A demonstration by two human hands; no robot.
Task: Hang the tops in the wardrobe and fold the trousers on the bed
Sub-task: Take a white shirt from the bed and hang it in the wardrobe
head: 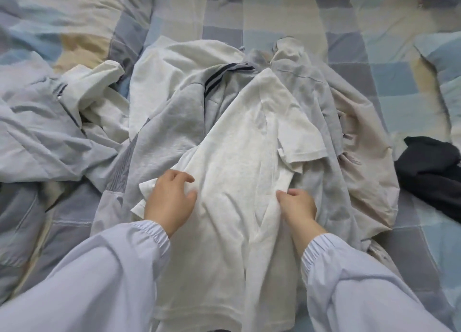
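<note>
Where the checked bed (287, 12) fills the view, a heap of clothes lies across its middle: a white T-shirt (237, 137) on top, a grey top (174, 112) with dark stripes under it at left, a beige garment (361, 137) at right. Far right lies a black garment (429, 167). At the near edge, the left hand (171, 199) pinches the T-shirt's left side with curled fingers, and the right hand (298, 203) grips a fold on its right.
</note>
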